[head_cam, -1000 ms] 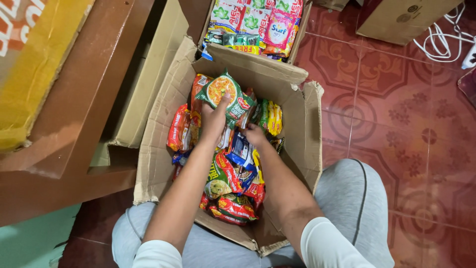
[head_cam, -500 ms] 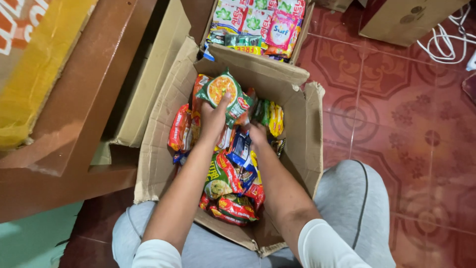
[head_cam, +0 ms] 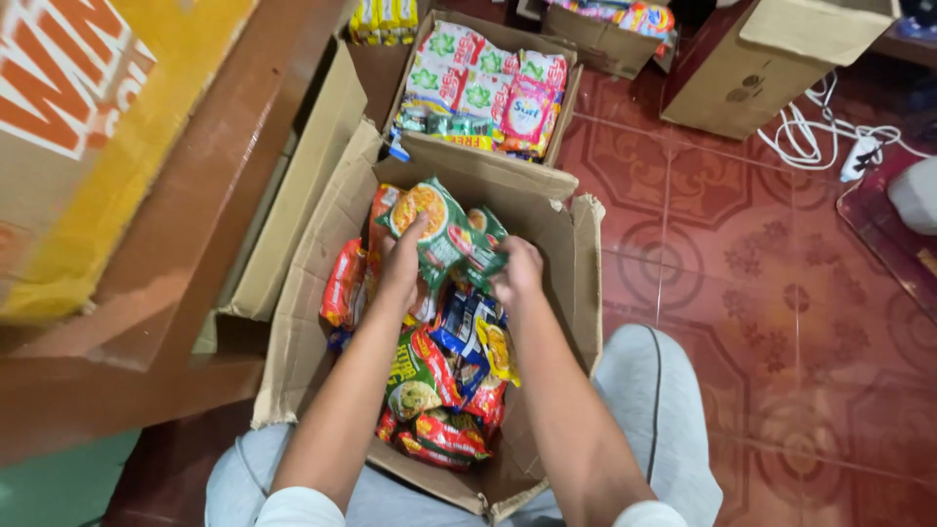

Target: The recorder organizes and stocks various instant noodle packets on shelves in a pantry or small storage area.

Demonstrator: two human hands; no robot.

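Inside the open cardboard box (head_cam: 566, 293) between our knees, our left hand (head_cam: 405, 256) pinches the green noodle packet (head_cam: 437, 226), raised above the heap of mixed packets (head_cam: 439, 390). Our right hand (head_cam: 517, 271) closes on a second green packet (head_cam: 483, 249), its fingertips hidden behind the wrapper, so we cannot tell how they lie. Beyond stands a second box of sachets (head_cam: 478, 83). A wooden table edge (head_cam: 195, 244) cuts off the left side.
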